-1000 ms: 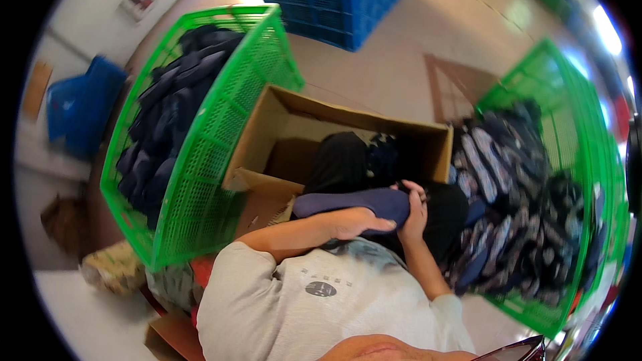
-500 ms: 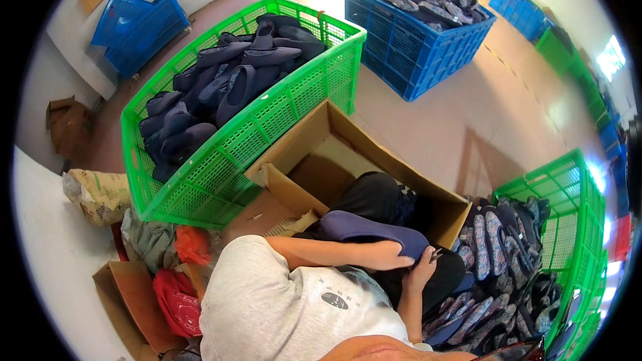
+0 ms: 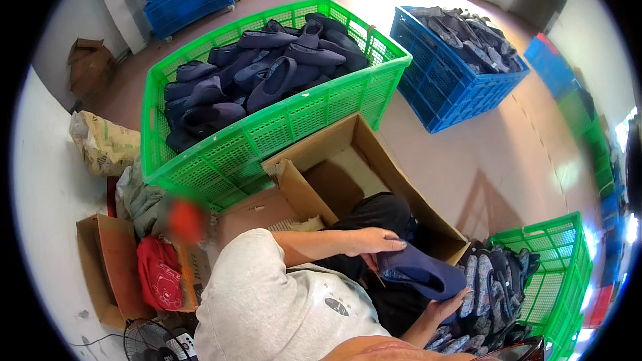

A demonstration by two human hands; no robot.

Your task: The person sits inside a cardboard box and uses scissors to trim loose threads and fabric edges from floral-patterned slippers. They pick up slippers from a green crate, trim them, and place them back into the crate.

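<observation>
A navy slipper (image 3: 416,269) is stretched between my two hands over my lap, its opening toward the right end. My left hand (image 3: 374,243) is closed on the slipper's left end, thumb on top. Around its right end my right hand (image 3: 449,304) is closed, fingers partly hidden behind the slipper. Just beyond my knees is an open cardboard box (image 3: 411,194). To my right, a green crate (image 3: 565,274) stands beside many patterned slippers (image 3: 483,281) packed in rows.
A large green crate (image 3: 294,110) full of navy slippers (image 3: 267,67) stands ahead. Past it is a blue crate (image 3: 461,93) heaped with more footwear. At my left are a red bag (image 3: 159,274), an open carton (image 3: 114,274) and a black fan (image 3: 150,341).
The slipper has turned and moved slightly right and down, its opening now showing. My left hand moved left to one end; my right hand moved right and down. The head view has shifted.
</observation>
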